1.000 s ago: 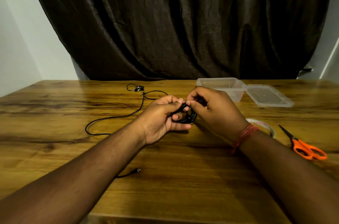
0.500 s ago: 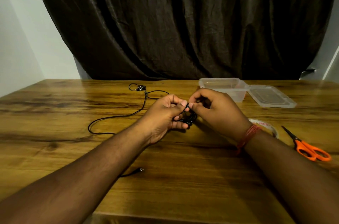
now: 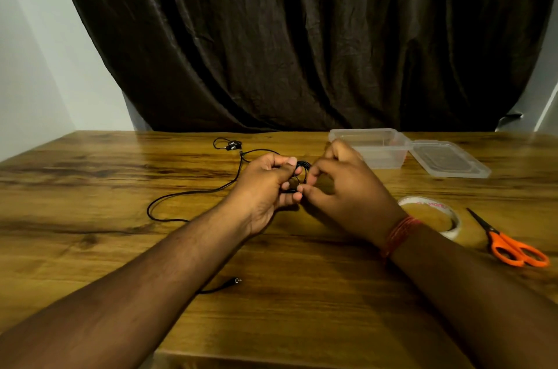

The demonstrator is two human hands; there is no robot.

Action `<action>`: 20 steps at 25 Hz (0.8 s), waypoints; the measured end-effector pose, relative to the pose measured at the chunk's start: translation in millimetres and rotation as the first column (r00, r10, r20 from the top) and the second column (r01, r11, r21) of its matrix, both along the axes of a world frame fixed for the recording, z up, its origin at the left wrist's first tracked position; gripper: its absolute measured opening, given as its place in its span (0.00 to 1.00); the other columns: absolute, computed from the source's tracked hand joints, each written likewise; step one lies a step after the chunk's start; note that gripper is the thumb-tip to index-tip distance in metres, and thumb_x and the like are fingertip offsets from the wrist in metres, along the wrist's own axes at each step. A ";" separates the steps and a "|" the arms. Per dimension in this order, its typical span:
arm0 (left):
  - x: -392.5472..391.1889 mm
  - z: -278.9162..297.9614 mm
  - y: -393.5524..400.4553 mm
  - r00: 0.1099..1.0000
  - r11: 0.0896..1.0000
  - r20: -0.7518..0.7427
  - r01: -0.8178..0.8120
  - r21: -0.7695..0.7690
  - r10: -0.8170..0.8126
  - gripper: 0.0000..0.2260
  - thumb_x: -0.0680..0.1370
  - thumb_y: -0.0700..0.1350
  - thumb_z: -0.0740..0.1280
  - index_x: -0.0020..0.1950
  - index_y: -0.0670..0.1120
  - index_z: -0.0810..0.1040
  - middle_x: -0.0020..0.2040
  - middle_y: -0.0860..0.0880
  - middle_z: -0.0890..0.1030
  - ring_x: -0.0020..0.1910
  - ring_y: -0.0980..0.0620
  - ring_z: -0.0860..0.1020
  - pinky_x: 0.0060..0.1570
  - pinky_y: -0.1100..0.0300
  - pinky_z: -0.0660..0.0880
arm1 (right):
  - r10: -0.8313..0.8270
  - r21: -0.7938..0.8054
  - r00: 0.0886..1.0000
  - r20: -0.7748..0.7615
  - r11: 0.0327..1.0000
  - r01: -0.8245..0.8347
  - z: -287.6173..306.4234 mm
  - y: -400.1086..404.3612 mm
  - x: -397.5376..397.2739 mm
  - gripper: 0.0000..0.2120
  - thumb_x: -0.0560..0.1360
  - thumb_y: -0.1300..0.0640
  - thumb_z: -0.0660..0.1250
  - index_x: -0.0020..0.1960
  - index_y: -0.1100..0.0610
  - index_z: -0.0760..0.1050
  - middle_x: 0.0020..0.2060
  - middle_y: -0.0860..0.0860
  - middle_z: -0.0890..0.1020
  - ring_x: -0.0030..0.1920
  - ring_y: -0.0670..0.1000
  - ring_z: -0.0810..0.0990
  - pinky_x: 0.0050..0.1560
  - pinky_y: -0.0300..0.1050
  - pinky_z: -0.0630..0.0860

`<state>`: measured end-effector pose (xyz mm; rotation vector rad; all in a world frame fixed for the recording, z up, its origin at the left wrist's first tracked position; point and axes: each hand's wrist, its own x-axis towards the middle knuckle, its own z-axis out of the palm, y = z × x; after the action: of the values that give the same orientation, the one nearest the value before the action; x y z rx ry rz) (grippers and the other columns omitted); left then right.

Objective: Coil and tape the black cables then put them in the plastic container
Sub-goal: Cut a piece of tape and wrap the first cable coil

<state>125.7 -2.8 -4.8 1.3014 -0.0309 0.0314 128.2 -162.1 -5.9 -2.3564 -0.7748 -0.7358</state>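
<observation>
Black cable (image 3: 193, 192) lies partly wound: a small coil (image 3: 300, 171) of it is held above the wooden table (image 3: 90, 248), left of the plastic container (image 3: 367, 146) and slightly nearer the viewer. Left hand (image 3: 265, 187) grips the coil, fingers curled round it and thumb on top. Right hand (image 3: 344, 187) meets it from the container side, thumb and forefinger pinching the coil's lower edge; the other fingers are bent above. From the coil the loose run of cable passes left, away from the container, dips in a curve along the table and disappears under the left forearm. An earbud end (image 3: 232, 144) of the cable rests on the table well left of the container, near the far edge. A plug end (image 3: 235, 280) shows from beneath the left forearm, well in front of the container and to its left. The container itself is clear, rectangular, upright and uncovered at the far right part of the table; nothing can be seen inside it. Its clear lid (image 3: 450, 158) lies flat just beside it on the right, touching or nearly touching its wall. A roll of clear tape (image 3: 434, 214) lies flat in front of the container, partly covered by the right wrist, which bears a red thread band (image 3: 398, 234). Orange-handled scissors (image 3: 507, 243) lie closed to the right of the tape, in front of the lid. A dark curtain (image 3: 302, 36) hangs behind the table.
</observation>
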 end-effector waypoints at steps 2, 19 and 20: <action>0.6 0.5 1.1 1.000 1.000 -0.020 0.001 -0.016 -0.002 0.03 0.81 0.40 0.64 0.52 0.41 0.75 0.30 0.51 0.77 0.25 0.58 0.70 0.23 0.65 0.74 | -0.018 -0.041 0.997 -0.071 0.999 0.016 -4.8 2.5 0.8 0.09 0.73 0.46 0.71 0.48 0.51 0.80 0.45 0.48 0.69 0.47 0.46 0.69 0.44 0.40 0.64; -2.8 -4.1 -4.9 0.991 0.989 0.127 0.010 0.148 -0.029 0.04 0.81 0.41 0.64 0.49 0.42 0.74 0.32 0.51 0.76 0.23 0.60 0.73 0.20 0.62 0.74 | -0.019 0.293 0.989 -0.147 0.954 0.062 3.2 0.8 5.2 0.03 0.71 0.59 0.70 0.40 0.52 0.78 0.40 0.45 0.76 0.38 0.44 0.76 0.37 0.29 0.70; -3.1 -4.2 -5.1 0.991 0.988 0.130 0.017 0.155 -0.037 0.04 0.81 0.41 0.64 0.48 0.42 0.74 0.34 0.51 0.77 0.23 0.61 0.73 0.20 0.62 0.74 | -0.027 0.292 0.989 -0.147 0.954 0.070 3.5 0.5 5.3 0.04 0.71 0.59 0.70 0.40 0.52 0.78 0.40 0.45 0.77 0.38 0.44 0.76 0.36 0.29 0.70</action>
<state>122.6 -7.9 -9.0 1.4518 -0.1676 0.0936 133.5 -161.6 -2.4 -2.1330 -0.5077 -0.6466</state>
